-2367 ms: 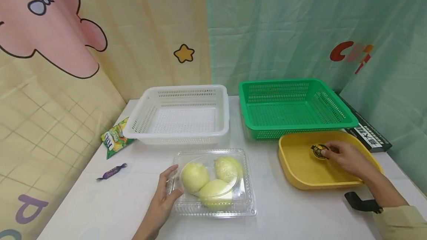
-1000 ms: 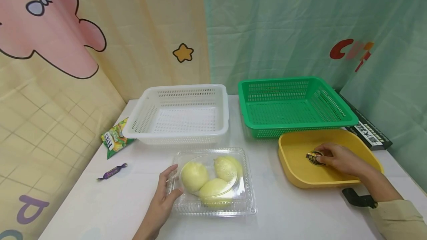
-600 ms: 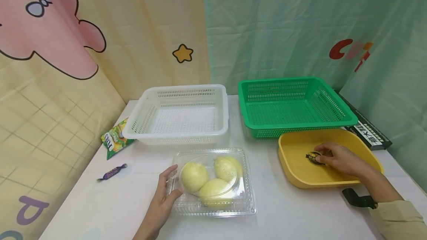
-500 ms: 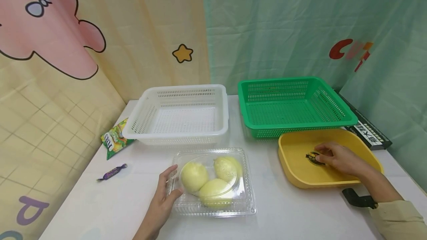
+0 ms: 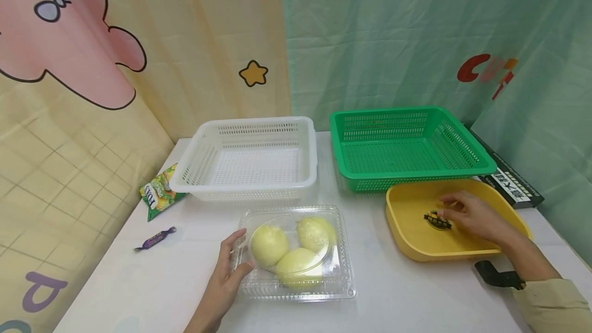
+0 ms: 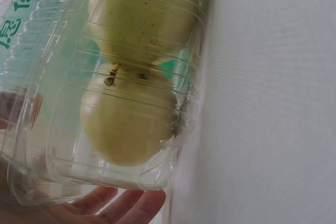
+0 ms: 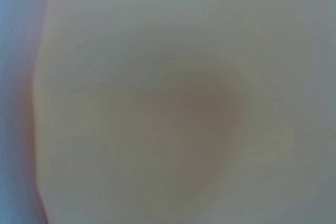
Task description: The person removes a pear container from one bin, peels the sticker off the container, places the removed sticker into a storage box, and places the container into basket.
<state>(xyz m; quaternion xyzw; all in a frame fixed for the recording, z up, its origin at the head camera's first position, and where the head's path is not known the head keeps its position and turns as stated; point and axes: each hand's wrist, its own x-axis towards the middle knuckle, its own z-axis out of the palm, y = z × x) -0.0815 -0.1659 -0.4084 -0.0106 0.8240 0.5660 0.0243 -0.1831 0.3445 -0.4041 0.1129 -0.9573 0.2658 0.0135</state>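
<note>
My left hand (image 5: 223,266) holds the left side of a clear plastic clamshell box (image 5: 344,266), thumb near its front left and fingers along the side. Inside the box are several pale yellow-green pears (image 5: 270,246). In the left wrist view, a stemmed pear (image 6: 128,119) shows through the ribbed wall, and the hand's fingers (image 6: 139,208) reach past the box's corner. My right hand (image 5: 474,215) is over the yellow tray (image 5: 416,253), fingers loosely bent. A black-and-gold round sticker (image 5: 437,221) lies on the tray floor, its right edge at the thumb tip. The right wrist view is blurred.
Behind stand a white slotted basket (image 5: 259,189) and a green slotted basket (image 5: 416,174). To the left lie a green snack packet (image 5: 161,191) and a purple-wrapped candy (image 5: 155,238). A black box (image 5: 513,189) lies at the right; a black curved object (image 5: 497,275) is by the right forearm.
The right hand has brought the sticker left and down onto the tray floor, then drawn its fingers slightly back right, uncovering more of it. The left hand and clamshell box have not moved.
</note>
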